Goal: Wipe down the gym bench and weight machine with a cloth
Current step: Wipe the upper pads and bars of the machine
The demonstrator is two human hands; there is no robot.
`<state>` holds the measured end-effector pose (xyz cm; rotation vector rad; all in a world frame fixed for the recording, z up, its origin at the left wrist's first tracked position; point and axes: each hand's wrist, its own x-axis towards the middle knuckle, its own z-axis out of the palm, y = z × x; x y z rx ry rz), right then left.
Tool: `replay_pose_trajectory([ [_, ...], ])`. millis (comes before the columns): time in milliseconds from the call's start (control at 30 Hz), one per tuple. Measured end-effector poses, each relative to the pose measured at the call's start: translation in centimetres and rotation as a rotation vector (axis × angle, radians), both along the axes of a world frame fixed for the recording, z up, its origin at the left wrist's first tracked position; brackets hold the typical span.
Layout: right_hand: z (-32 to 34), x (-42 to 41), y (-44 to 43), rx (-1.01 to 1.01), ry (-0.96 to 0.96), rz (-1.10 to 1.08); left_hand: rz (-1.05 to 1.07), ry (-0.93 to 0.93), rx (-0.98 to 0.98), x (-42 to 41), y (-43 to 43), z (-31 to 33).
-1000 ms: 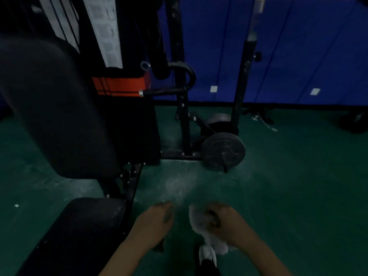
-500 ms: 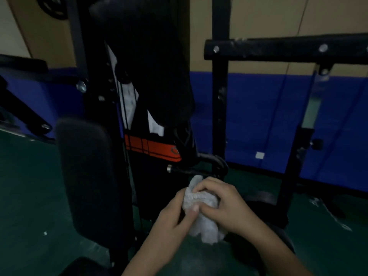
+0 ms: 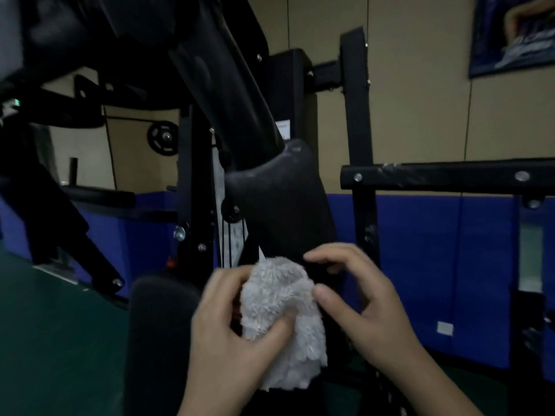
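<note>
Left hand [image 3: 228, 334], grip clamped on the cloth [image 3: 279, 298]; right hand [image 3: 369, 307], grip apart, thumb touching it; weight machine [image 3: 279, 205] behind dim, cut off.

Nothing reads clearly: the label [image 3: 283, 129] on the weight machine [image 3: 357, 115] and the wall poster [image 3: 513, 34] are blurred.

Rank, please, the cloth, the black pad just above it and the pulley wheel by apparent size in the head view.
Black pad and cloth: roughly alike; the cloth is nearer the camera, so unranked.
Pulley wheel: clearly smallest.
</note>
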<state>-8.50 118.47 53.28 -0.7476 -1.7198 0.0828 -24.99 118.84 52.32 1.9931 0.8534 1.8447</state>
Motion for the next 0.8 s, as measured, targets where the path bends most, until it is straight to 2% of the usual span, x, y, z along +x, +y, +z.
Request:
replay_pose_trajectory([
  [100,2.7,-0.9,1.6,0.16,0.098,-0.106,0.212,-0.064,0.216,-1.7,0.8,3.3],
  [167,4.7,-1.4,2.3,0.203,0.182,-0.079,0.284,-0.147,0.321,-2.4,1.0,5.7],
  [233,6.5,-2.1,3.0,0.189,0.241,0.008,0.359,-0.156,0.453,-2.6,1.0,8.0],
  [300,7.6,-2.7,3.7,0.136,0.263,0.085,0.434,-0.029,0.607,-1.9,0.9,10.3],
  [367,7.9,-3.2,4.6,0.095,0.257,0.106,0.477,0.192,0.723,-0.4,0.9,12.3],
  [433,7.7,-3.4,5.3,0.085,0.275,0.115,0.554,0.411,0.726,1.3,1.3,13.6],
  [500,7.4,-3.3,5.5,0.065,0.318,0.128,0.672,0.538,0.664,2.6,1.7,14.3],
  [633,7.1,-3.3,5.3,-0.008,0.37,0.125,0.714,0.558,0.615,2.8,2.1,14.4],
  [800,7.1,-3.6,6.0,0.115,0.288,0.121,0.578,0.519,0.561,0.5,1.7,13.0],
])
